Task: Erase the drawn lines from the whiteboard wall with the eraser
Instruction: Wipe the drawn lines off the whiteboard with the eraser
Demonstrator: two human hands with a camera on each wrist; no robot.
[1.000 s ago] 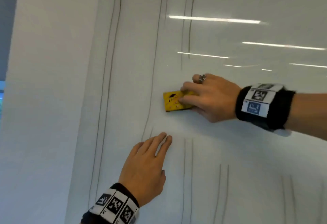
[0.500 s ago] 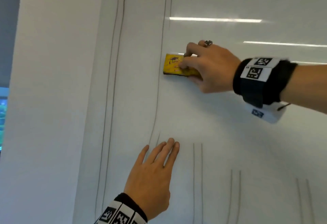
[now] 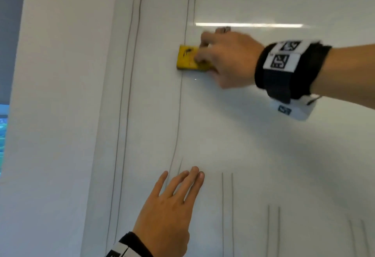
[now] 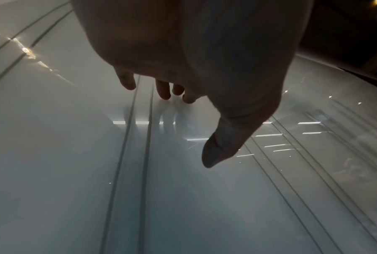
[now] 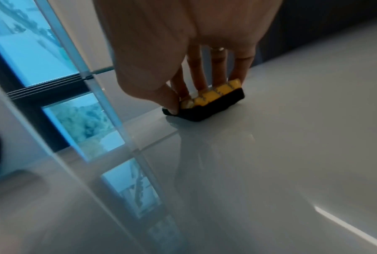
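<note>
A yellow eraser (image 3: 187,58) with a black felt underside (image 5: 204,110) lies flat against the whiteboard wall (image 3: 243,135). My right hand (image 3: 205,57) grips it, fingertips on top and thumb at its side, as the right wrist view shows. The eraser's left end covers a long drawn line (image 3: 180,104). My left hand (image 3: 172,206) presses flat on the board lower down, fingers straight (image 4: 163,92), just under that line's lower end. A pair of long lines (image 3: 129,94) runs down the board's left part. Shorter pairs (image 3: 227,206) (image 3: 274,230) stand at the lower right.
The board's left edge meets a plain white wall (image 3: 56,114), with a window (image 3: 4,135) beyond it. Another faint pair of lines (image 3: 357,240) shows at the far lower right. Ceiling lights reflect in the glossy board (image 3: 249,25).
My right hand carried the eraser up from mid-board, and the short pair of lines at the upper middle is gone. It then shifted left onto the long line. The left hand stayed.
</note>
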